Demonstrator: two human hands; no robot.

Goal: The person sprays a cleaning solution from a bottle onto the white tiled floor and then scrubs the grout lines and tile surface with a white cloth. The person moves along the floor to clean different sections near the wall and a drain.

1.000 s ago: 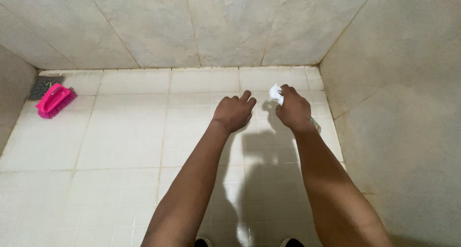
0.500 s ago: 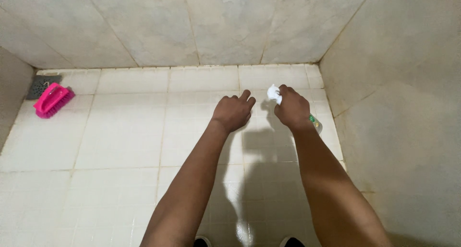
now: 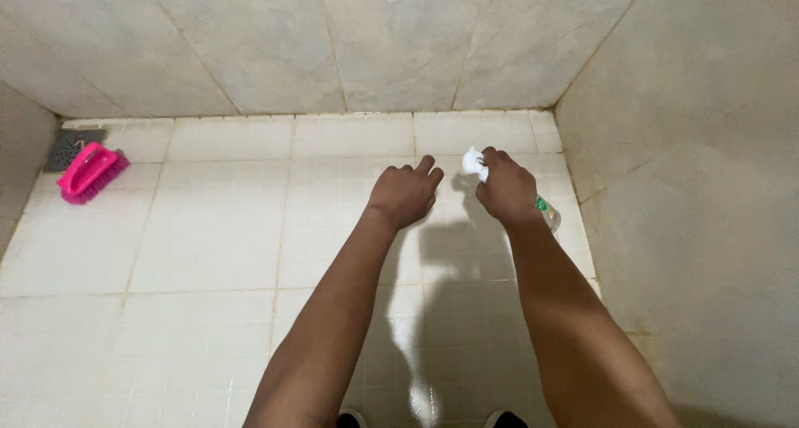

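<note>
Head view, I note: tiled floor (image 3: 208, 228), pink scrub brush (image 3: 90, 170) far left corner. Both arms stretched forward. Left hand (image 3: 405, 195) empty, fingers loosely curled, hovering. Right hand (image 3: 508, 191) clamped round small bottle (image 3: 548, 215) tilted over floor, white cap (image 3: 473, 163) forward. Bottle judged light, slippery plastic; grip mid-body.

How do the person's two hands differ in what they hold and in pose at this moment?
The right hand is closed around a spray bottle with a white nozzle; the left hand holds nothing. The right hand's fingers are curled in a grip; the left hand's fingers are loosely bent and free. Both are stretched forward, backs up, above the white tiled floor.
</note>
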